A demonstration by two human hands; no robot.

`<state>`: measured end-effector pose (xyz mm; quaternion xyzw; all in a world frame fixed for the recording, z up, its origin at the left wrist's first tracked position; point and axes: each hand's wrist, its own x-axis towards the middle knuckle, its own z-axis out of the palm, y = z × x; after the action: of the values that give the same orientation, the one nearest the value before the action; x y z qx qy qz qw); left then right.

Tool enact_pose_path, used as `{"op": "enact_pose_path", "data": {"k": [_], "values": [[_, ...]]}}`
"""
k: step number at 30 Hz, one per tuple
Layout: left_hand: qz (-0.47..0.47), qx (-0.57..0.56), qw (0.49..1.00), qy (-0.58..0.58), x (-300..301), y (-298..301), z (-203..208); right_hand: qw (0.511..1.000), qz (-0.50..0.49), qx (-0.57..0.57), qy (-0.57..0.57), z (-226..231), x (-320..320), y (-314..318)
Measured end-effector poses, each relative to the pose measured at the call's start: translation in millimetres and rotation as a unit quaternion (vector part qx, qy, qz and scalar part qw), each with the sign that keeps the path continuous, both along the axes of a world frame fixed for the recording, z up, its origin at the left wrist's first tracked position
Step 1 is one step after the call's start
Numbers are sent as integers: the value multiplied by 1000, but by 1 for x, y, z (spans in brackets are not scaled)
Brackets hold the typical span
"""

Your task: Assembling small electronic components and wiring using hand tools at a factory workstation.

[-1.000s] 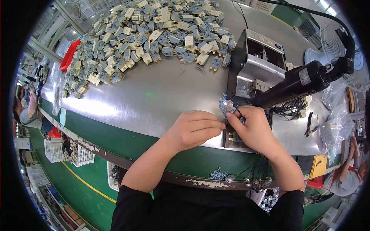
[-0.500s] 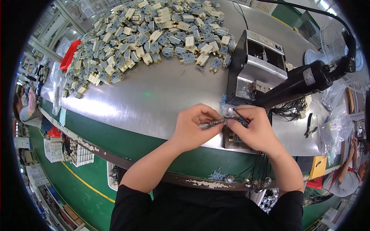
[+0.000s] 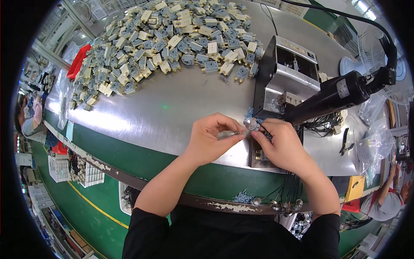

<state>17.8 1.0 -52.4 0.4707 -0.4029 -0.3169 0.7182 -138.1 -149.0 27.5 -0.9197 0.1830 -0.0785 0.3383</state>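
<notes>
Above the near edge of the metal table, my left hand (image 3: pixel 212 140) is closed, thumb against fingertips. It pinches a small coil spring (image 3: pixel 234 133), mostly hidden by the fingers. Just to the right, my right hand (image 3: pixel 281 141) grips a round silver metal piece on a black cable (image 3: pixel 250 124). The piece's round face sticks out past the thumb and index finger, close to my left fingertips. Under my right hand is a small metal fixture (image 3: pixel 258 160), with small blue screws (image 3: pixel 249 113) scattered behind it.
A large heap of grey and cream switch housings (image 3: pixel 172 41) covers the table's far left. A black-and-silver machine (image 3: pixel 297 67) and a black cylindrical tool (image 3: pixel 332 96) stand at right. Pliers (image 3: pixel 346 141) lie further right. More cabled metal pieces (image 3: pixel 286 206) hang at the front edge.
My left hand has drawn slightly left, away from the round metal piece, and the spring is now more covered. My right hand has shifted the piece a little left.
</notes>
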Motion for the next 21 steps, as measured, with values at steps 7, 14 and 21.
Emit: {"op": "enact_pose_path", "data": {"k": [7, 14, 21], "values": [[-26, 160, 983, 81, 2, 1, 13, 997, 4, 38, -66, -2, 1, 2], [-129, 157, 972, 120, 3, 0, 10, 988, -19, 126, -90, 3, -6, 0], [-157, 163, 963, 143, -3, -2, 12, 985, -1, 174, 7, 11, -9, -4]]}}
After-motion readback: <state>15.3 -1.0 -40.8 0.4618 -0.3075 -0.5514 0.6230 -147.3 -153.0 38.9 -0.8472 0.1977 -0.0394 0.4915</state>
